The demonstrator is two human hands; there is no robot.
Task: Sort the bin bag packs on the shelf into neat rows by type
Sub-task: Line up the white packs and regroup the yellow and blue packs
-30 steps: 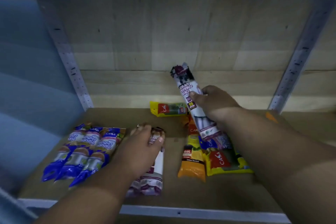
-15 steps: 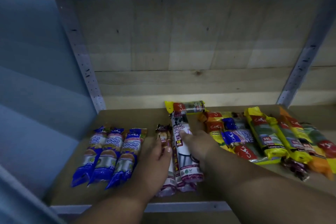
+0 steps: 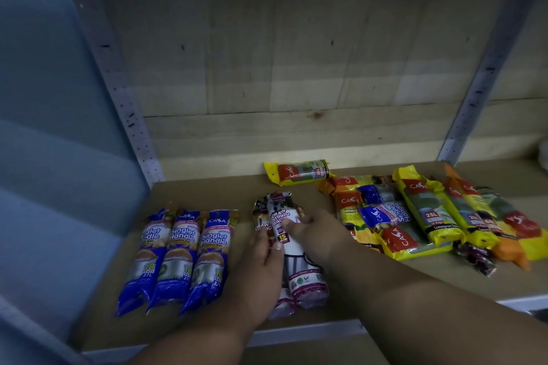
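On the shelf (image 3: 237, 190), three blue Singlet Handle packs (image 3: 178, 258) lie side by side at the left, lengthways, touching one another in a tidy row. Just right of them is a small group of white and maroon Draw String packs (image 3: 293, 275), also lengthways.

The left hand (image 3: 258, 272) lies flat over the left side of that group, fingers fairly straight, its grip released and only pressing on the packs. The right hand (image 3: 317, 234) comes in from the right with its grip grasping the rightmost Draw String pack: thumb on the pack's printed face, fingers curled round its far side. That pack lies flat, touching its neighbours.

Behind the group, near the back wall, a yellow pack (image 3: 298, 172) lies crosswise, apart from the rest. To the right is an unsorted heap (image 3: 394, 216): yellow, orange and blue packs overlapping at mixed angles, with one blue Singlet Handle pack lying on top. Further right, several yellow and orange packs (image 3: 474, 216) lie slanted, side by side. A dark maroon pack (image 3: 474, 258) pokes out at their front edge.
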